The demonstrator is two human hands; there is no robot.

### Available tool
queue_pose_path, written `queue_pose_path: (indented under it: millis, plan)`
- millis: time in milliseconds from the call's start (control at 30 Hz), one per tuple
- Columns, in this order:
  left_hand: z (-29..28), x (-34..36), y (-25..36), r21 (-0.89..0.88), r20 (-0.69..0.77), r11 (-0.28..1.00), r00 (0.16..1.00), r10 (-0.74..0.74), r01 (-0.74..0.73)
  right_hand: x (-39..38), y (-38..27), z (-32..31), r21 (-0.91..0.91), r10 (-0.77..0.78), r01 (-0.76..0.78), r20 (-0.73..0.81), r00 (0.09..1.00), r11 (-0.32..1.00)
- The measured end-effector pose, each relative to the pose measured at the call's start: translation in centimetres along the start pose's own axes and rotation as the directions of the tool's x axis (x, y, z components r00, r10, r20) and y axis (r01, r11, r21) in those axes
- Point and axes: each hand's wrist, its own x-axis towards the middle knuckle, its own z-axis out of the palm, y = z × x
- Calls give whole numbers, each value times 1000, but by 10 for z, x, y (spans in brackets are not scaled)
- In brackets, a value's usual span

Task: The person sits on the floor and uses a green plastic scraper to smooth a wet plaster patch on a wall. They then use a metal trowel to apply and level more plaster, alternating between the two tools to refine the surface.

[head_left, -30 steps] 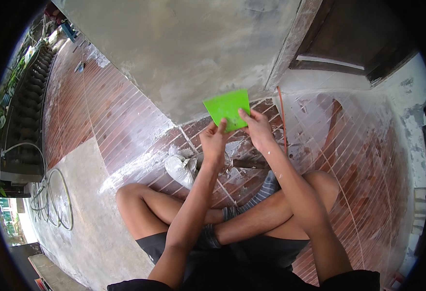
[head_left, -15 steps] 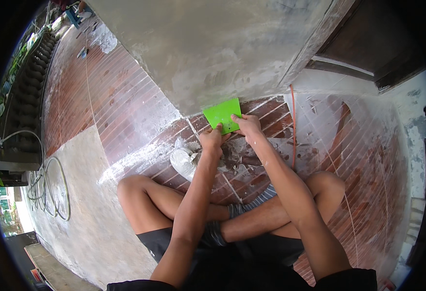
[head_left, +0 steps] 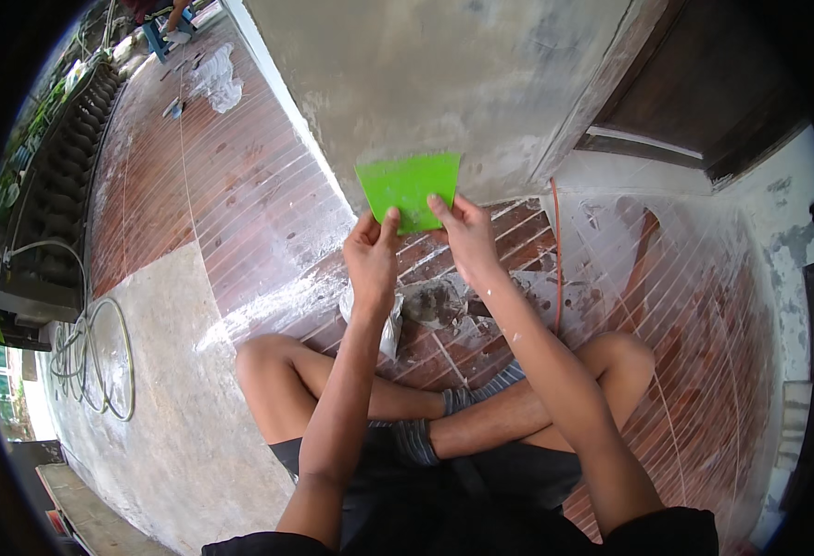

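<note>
Flat plate, bright green (head_left: 412, 190), wider at its far edge, with pale smears on its face; it stands in front of the lower part of the wall, above the floor. Whether its far edge touches the wall cannot be told.

Left hand (head_left: 370, 255): grip pinching the plate's lower left corner, thumb on the near face. Right hand (head_left: 470, 241): grip pinching the lower right side, thumb likewise on the near face.

Wall (head_left: 435, 83): grey, plastered, blotched with lighter and darker patches; pale strip along its left edge.

Floor (head_left: 254, 167): red-brown, ruled with pale lines, thickly smeared with white residue near the wall's corner and hazed white to the right. Adjoining at left, a concrete slab (head_left: 194, 343), grey, worn.

White bag (head_left: 390, 329): on the floor, partly hidden by the left forearm. Orange cord (head_left: 557, 259): running from the wall's foot toward the right knee.

Door (head_left: 713, 83): dark brown, upper right. Side wall (head_left: 773, 213): white, grey patches, far right.

Hose (head_left: 101, 361): loosely coiled on the slab. Balustrade (head_left: 69, 167): dark, turned posts, greenery (head_left: 13, 181) beyond.

Upper left: crumpled white sheet (head_left: 217, 79) on the floor; blue stool (head_left: 155, 39); another person's arm (head_left: 178, 17), partly in view.
</note>
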Motion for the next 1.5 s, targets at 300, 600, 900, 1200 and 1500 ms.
queue_pose_path:
  millis: [300,600,900,1200,1500]
  plan:
    - [-20,23,-70,-21,-123,964,956,-265,264,32,62,-15,1,169,-170,-151,974,985]
    - [1,-5,-28,-6,-81,919,915,-394,395,-9,18,-11,-98,250,-287,-283,926,953]
    - [23,33,21,-18,-28,1000,1000,12,-13,25,-28,18,-20,-60,59,-52,997,998]
    - [-10,1,-53,-1,-90,875,871,-482,484,-1,56,-32,-75,346,-381,-284,894,922]
    - [8,-1,43,-452,244,843,949,-198,292,-26,-43,38,-44,-326,328,57,944,944]
